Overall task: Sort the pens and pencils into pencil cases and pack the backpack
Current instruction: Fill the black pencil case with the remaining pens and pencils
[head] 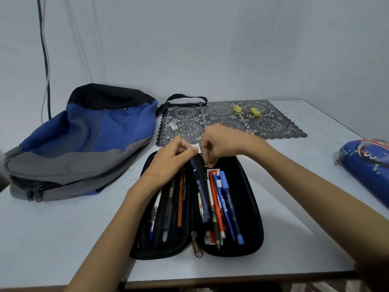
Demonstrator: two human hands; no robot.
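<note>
The left hand (170, 159) is pinching the top of a dark blue plastic pen (200, 186) and steering it along the central divider of the black zippered fabric pencil case (255, 218), which is lying open flat for access. The right hand (221, 144) is curling beside it; whether it is grasping anything cannot be determined. Lying nearby: one blue-and-grey fabric backpack (84, 140), two yellow block sharpeners (237, 108), one white eraser (173, 126).

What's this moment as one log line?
left hand: pinches dark blue pen | right hand: curled, grip unclear | black pencil case: open
</note>
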